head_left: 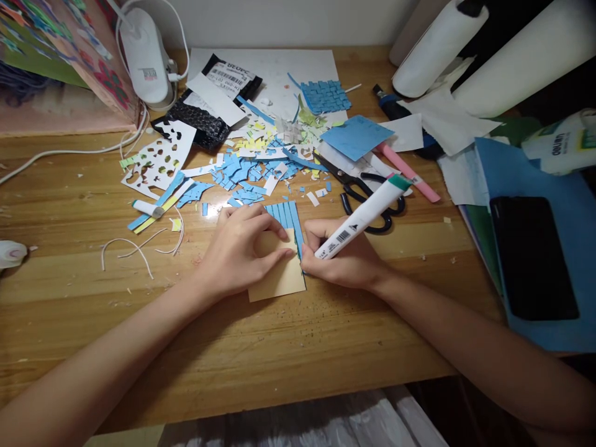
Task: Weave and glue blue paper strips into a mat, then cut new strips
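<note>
Bare forearms (153, 338) are reaching across a wooden desk (372, 351). The left hand (242, 249) is resting on a tan card (280, 280), thumb and index finger parted. The right hand (354, 261) is holding a white marker (362, 221) in curled fingers just beside the card's right edge, where lined blue paper (282, 215) is showing from underneath. Behind, a black pouch (201, 119) is lying, its contents hidden.

The left hand (242, 248) is bare, with slender fingers. The right hand (347, 257) is likewise bare. The left forearm (125, 347) and right forearm (447, 323) are uncovered, narrow at the wrist, broadening nearward; the right darkens at the near right corner. Pale grey, folded cloth (298, 425) shows near centre; whether worn, undetermined.
</note>
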Demonstrator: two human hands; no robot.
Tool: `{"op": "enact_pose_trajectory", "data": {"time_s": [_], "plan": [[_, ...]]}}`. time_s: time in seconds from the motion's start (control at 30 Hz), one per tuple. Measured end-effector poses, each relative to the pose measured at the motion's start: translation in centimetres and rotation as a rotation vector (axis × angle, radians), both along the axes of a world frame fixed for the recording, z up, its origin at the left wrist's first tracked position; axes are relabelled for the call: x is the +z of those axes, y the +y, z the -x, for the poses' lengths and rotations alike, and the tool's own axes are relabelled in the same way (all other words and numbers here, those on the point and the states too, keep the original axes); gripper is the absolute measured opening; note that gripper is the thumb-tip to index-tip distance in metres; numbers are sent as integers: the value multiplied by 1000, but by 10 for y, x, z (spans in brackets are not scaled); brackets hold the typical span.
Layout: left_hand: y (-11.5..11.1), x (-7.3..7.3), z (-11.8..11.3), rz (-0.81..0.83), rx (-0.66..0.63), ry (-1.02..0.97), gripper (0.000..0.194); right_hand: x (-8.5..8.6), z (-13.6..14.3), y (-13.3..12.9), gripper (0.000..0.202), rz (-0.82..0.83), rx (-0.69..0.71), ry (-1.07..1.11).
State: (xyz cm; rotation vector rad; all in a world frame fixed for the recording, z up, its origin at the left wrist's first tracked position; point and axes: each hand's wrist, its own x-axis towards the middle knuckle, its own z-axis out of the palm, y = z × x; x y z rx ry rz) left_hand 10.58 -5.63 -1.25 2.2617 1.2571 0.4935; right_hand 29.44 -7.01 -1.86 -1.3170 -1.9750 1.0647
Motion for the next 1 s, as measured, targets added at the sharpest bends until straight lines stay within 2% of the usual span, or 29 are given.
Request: {"op": "enact_pose_trajectory", "data": {"time_s": [0.23,0.6,0.8,1.0], "plan": [[0,1,0,9,2,19,16,2,1,0,30,-7,22,-11],[-1,1,0,13,3,1,17,-2,1,4,31,-15,-95,77],[0,1,0,13,4,10,18,-2,1,5,29,-58,-81,172],[0,-1,0,4,7,17,19,-3,2,5,32,-94,-102,180]]}}
